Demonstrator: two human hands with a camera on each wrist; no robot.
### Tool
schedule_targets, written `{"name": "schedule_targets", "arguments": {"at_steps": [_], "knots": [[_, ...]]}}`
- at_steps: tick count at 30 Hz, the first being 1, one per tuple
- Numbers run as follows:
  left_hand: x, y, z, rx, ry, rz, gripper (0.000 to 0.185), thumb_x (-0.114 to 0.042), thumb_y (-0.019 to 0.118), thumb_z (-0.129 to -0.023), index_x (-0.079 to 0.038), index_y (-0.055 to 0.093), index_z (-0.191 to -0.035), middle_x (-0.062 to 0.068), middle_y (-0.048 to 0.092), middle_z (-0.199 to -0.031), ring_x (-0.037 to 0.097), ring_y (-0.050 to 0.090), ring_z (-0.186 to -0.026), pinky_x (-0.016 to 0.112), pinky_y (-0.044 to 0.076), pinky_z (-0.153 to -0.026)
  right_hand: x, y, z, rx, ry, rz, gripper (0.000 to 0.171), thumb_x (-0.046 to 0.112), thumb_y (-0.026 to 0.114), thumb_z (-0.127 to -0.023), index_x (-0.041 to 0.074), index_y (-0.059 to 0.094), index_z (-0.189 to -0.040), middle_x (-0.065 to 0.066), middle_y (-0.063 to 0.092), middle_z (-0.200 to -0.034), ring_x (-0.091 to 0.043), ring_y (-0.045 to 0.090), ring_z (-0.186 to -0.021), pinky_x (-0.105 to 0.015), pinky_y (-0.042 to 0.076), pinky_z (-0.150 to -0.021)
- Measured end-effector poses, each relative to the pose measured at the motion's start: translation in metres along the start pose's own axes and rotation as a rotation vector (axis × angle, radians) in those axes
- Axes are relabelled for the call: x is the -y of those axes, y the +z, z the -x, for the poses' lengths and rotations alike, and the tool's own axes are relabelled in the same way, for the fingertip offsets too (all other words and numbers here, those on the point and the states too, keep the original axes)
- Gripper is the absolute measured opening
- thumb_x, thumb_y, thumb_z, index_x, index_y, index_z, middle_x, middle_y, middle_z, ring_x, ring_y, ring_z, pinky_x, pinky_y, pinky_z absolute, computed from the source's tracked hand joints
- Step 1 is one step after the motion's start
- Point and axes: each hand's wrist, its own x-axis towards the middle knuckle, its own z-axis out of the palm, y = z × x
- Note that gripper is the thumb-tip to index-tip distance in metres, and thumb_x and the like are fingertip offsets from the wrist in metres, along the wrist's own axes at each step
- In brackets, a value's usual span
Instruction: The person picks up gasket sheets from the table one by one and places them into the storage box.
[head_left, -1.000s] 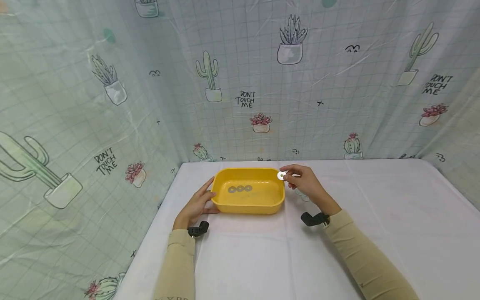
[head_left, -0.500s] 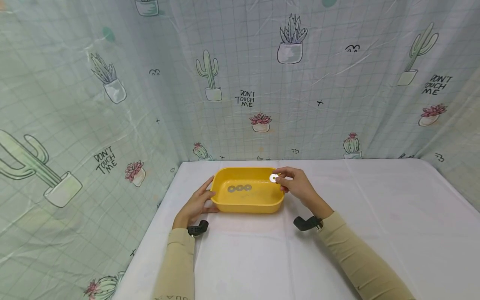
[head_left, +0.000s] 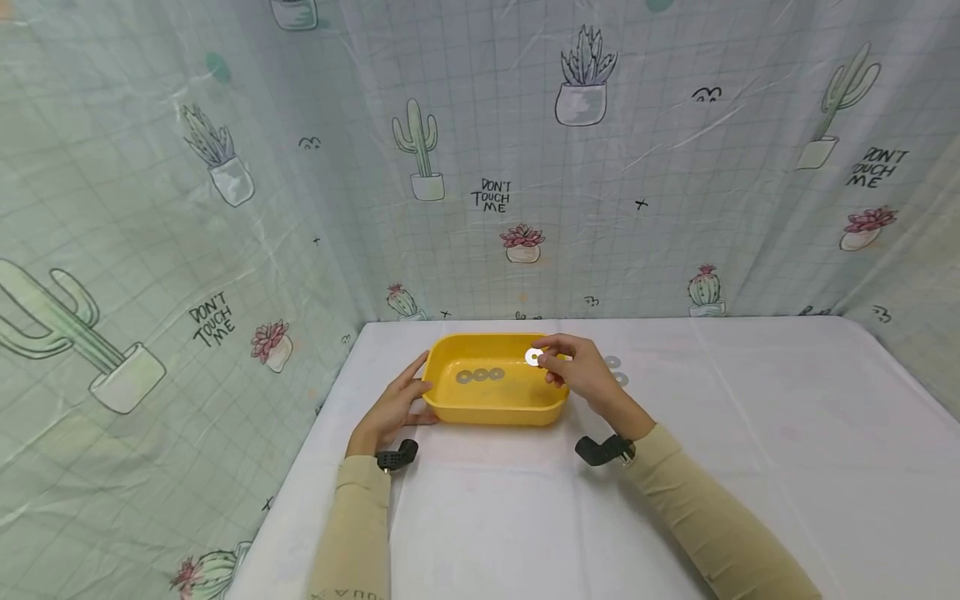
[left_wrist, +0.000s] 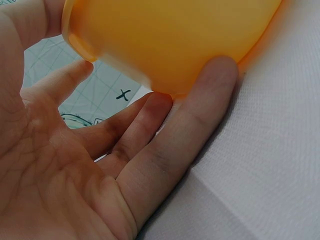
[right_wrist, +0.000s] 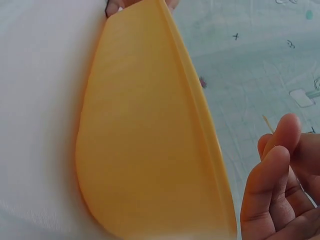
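Note:
A yellow plastic tray [head_left: 495, 415] sits on the table, with three grey flat washers [head_left: 480, 375] in a row on its floor. My left hand [head_left: 392, 408] holds the tray's left end, thumb over the rim and fingers against the outer wall [left_wrist: 165, 45]. Above the tray's right part, my right hand [head_left: 585, 371] pinches a shiny flat washer [head_left: 531, 357] between thumb and fingertips. In the right wrist view only a thin edge of that washer [right_wrist: 268, 124] shows past the fingers, beyond the tray's rim [right_wrist: 200, 102].
Two more grey washers [head_left: 620, 380] lie on the white-clothed table [head_left: 495, 500], just right of the right hand. A cactus-print curtain [head_left: 637, 167] hangs behind the table and along its left side.
My right hand has moved left with the pinched washer, from the tray's right rim to over its inside. The table washers behind it now show clearly. My left hand stays put.

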Motion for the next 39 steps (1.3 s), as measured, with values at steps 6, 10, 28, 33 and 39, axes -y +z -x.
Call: {"name": "schedule_targets", "arguments": {"at_steps": [6, 10, 28, 33, 39], "knots": [[0.0, 0.001, 0.0, -0.011, -0.003, -0.004, 0.059, -0.027, 0.052, -0.105, -0.053, 0.033, -0.154, 0.012, 0.051, -0.147, 0.03, 0.065, -0.117, 0.049, 0.064, -0.087, 0.005, 0.014, -0.006, 0.016, 0.008, -0.013, 0.026, 0.01, 0.065, -0.099, 0.009, 0.07, -0.124, -0.007, 0.065, -0.092, -0.033, 0.064, -0.076, -0.02, 0.056, -0.062], [-0.001, 0.001, 0.001, -0.008, -0.002, -0.009, 0.059, -0.027, 0.052, -0.106, -0.053, 0.032, -0.155, 0.012, 0.049, -0.149, 0.03, 0.065, -0.118, 0.049, 0.064, -0.087, 0.007, 0.019, -0.011, 0.027, 0.007, -0.007, 0.024, 0.011, 0.064, -0.1, 0.01, 0.07, -0.123, -0.007, 0.066, -0.092, -0.038, 0.064, -0.08, -0.023, 0.058, -0.064], [0.001, 0.001, 0.0, -0.004, -0.006, -0.015, 0.058, -0.027, 0.05, -0.107, -0.053, 0.032, -0.155, 0.012, 0.048, -0.152, 0.031, 0.066, -0.117, 0.049, 0.064, -0.087, 0.002, 0.044, -0.039, 0.027, 0.075, -0.035, 0.023, 0.008, 0.063, -0.099, 0.009, 0.071, -0.121, -0.024, 0.068, -0.109, -0.019, 0.064, -0.071, -0.041, 0.063, -0.079], [0.001, 0.001, 0.001, -0.01, -0.011, -0.015, 0.059, -0.027, 0.051, -0.106, -0.054, 0.032, -0.155, 0.013, 0.05, -0.149, 0.031, 0.065, -0.117, 0.049, 0.064, -0.087, -0.003, 0.048, -0.045, 0.002, 0.117, -0.033, 0.022, 0.012, 0.064, -0.099, 0.01, 0.071, -0.121, -0.023, 0.069, -0.111, -0.023, 0.067, -0.076, -0.041, 0.063, -0.08], [0.0, 0.001, 0.0, -0.011, -0.011, -0.013, 0.059, -0.027, 0.052, -0.105, -0.055, 0.032, -0.154, 0.014, 0.051, -0.146, 0.031, 0.066, -0.116, 0.049, 0.064, -0.087, -0.006, 0.051, -0.05, -0.024, 0.183, -0.047, 0.021, 0.011, 0.066, -0.098, 0.009, 0.072, -0.118, -0.017, 0.071, -0.103, -0.024, 0.066, -0.075, -0.036, 0.063, -0.075]]}}
